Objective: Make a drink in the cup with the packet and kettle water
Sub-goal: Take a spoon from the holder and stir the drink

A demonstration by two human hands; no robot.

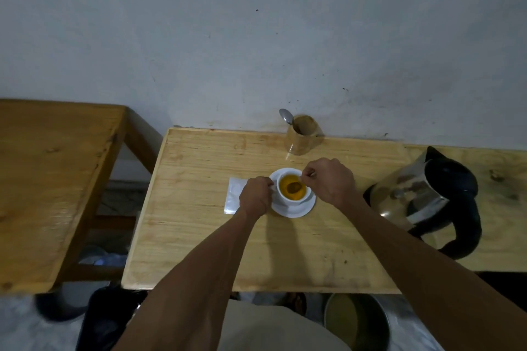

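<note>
The cup (293, 189) stood upright on a white saucer (296, 209) mid-bench (199, 236), holding yellow-orange liquid. The left hand (255, 196) was closed on the cup's left side. The right hand (330, 179) pinched a spoon (298, 184), its handle running up and right, bowl submerged. The white packet (234, 198) lay flat just left of the saucer, long axis near-to-far. The kettle (427, 199) sat at right, spout pointing far.

Wood, ceramic and steel around our cup

We see a glossy white ceramic cup (293, 189) on its smooth saucer (296, 209), over pale varnished wooden table (199, 208); right of the cup, a polished metal kettle (422, 196) with matt black plastic handle; left, a shiny white packet (233, 196).
</note>
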